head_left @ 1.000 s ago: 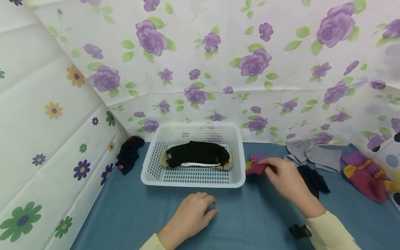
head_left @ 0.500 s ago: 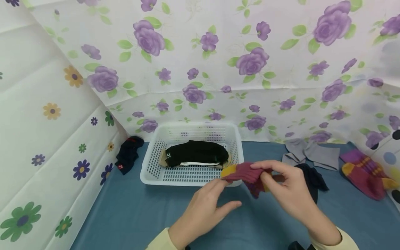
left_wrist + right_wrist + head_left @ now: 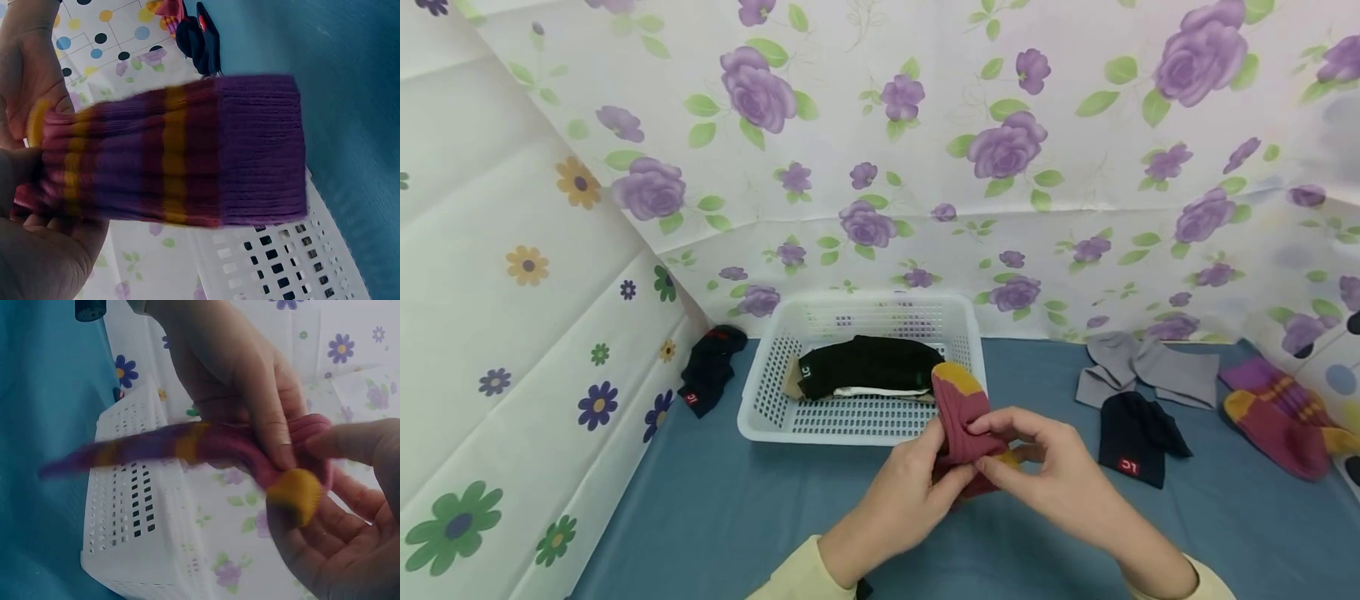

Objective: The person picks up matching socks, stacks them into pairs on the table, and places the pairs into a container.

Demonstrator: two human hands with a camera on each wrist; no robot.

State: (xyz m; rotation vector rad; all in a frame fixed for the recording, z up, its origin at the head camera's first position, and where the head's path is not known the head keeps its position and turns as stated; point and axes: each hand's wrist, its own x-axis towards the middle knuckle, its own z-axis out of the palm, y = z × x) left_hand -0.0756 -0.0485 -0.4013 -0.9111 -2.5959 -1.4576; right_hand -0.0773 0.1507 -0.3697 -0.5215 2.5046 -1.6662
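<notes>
In front of the basket, both my hands hold a maroon sock (image 3: 958, 412) with a mustard toe and heel. My left hand (image 3: 895, 492) grips its lower part between thumb and fingers. From the right, my right hand (image 3: 1063, 475) pinches the fabric near the middle. The left wrist view shows the striped leg and purple ribbed cuff (image 3: 262, 150) hanging free, slightly blurred. In the right wrist view the mustard heel or toe (image 3: 300, 494) sits between the hands, and the leg trails off to the left.
A white plastic basket (image 3: 861, 437) holds a folded black sock (image 3: 872, 367) atop white and beige ones. Dark socks (image 3: 707, 371) lie left of it. On the right are grey socks (image 3: 1172, 375), a dark sock with a red label (image 3: 1131, 437) and another maroon striped sock (image 3: 1277, 425).
My right hand has lifted the maroon sock off the table beside the basket and brought it leftward. My left hand has risen and taken hold of it too. The sock now stands toe up.
</notes>
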